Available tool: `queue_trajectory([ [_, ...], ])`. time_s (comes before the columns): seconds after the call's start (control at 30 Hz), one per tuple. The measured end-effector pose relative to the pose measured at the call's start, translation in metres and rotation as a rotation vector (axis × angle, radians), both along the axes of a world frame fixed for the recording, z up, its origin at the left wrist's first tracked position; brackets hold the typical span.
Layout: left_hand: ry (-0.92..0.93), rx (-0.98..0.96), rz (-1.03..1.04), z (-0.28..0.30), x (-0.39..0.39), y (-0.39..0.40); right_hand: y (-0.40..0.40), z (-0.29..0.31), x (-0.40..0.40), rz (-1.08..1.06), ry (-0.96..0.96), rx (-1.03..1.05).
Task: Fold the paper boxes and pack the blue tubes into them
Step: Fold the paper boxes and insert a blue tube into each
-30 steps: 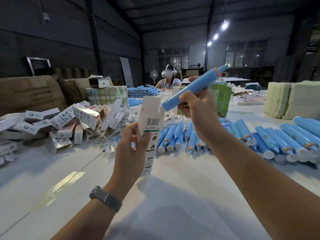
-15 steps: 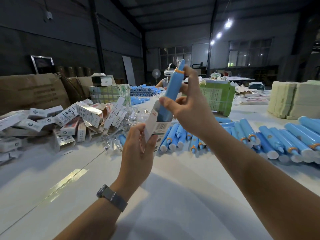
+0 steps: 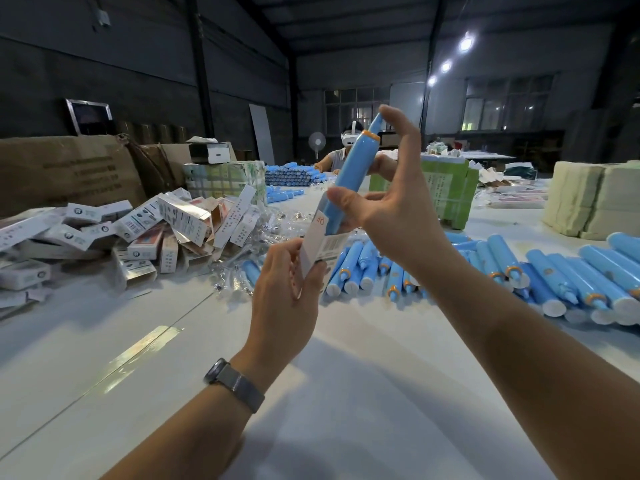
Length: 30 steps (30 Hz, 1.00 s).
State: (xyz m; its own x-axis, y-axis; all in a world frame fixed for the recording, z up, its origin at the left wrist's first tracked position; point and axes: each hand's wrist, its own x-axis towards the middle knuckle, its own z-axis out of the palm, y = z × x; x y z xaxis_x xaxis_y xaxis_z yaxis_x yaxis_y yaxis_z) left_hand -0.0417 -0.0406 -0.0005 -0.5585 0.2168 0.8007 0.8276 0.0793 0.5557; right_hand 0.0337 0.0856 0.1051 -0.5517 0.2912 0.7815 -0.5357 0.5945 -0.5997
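A: Where is the blue tube (image 3: 349, 174)?
B: Its bottom end sits inside the paper box (image 3: 320, 242). Its pointy tip sticks up.
A: Who holds it?
B: The right hand (image 3: 391, 209) curls around the tube, thumb on its side and a finger on the tip. The left hand (image 3: 287, 292) grips the box from below.

Single head-worn view, forward-down, close over the table (image 3: 346, 393).

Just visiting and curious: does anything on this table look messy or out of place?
The boxes at the left lie in a jumbled heap, tilted every way, some with open flaps. The tubes at the right lie in a loose row. Nothing looks spilled or broken.
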Motion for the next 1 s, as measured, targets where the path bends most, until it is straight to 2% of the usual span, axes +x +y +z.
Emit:
queue_trajectory([
  [0.1,0.009,0.010,0.016,0.000,-0.001,0.000,0.001,0.000,0.000,-0.087,-0.009,0.015],
  [0.27,0.007,0.038,0.047,-0.001,-0.007,0.000,-0.010,-0.022,-0.009,-0.320,-0.128,0.397],
  [0.33,0.025,0.060,0.069,-0.001,-0.010,-0.002,-0.015,-0.031,-0.013,-0.335,-0.189,0.468],
  [0.5,-0.087,0.286,0.118,0.010,-0.028,-0.011,-0.016,-0.037,-0.024,-0.252,-0.041,0.236],
  [0.53,-0.115,0.328,0.136,0.011,-0.034,-0.014,-0.015,-0.041,-0.030,-0.236,-0.078,0.186],
  [0.6,-0.145,0.393,0.194,0.011,-0.045,-0.021,-0.019,-0.053,-0.048,-0.180,-0.301,0.199],
  [0.67,-0.145,0.438,0.266,0.010,-0.055,-0.027,-0.027,-0.069,-0.071,-0.142,-0.571,0.351],
  [0.77,-0.172,0.488,0.316,0.009,-0.065,-0.032,-0.047,-0.085,-0.108,-0.180,-0.749,0.601],
  [0.87,-0.238,0.544,0.332,0.010,-0.068,-0.037,-0.066,-0.093,-0.137,-0.275,-0.804,0.811],
  [1.0,-0.258,0.546,0.359,0.010,-0.072,-0.038,-0.085,-0.102,-0.157,-0.364,-0.731,1.027],
])
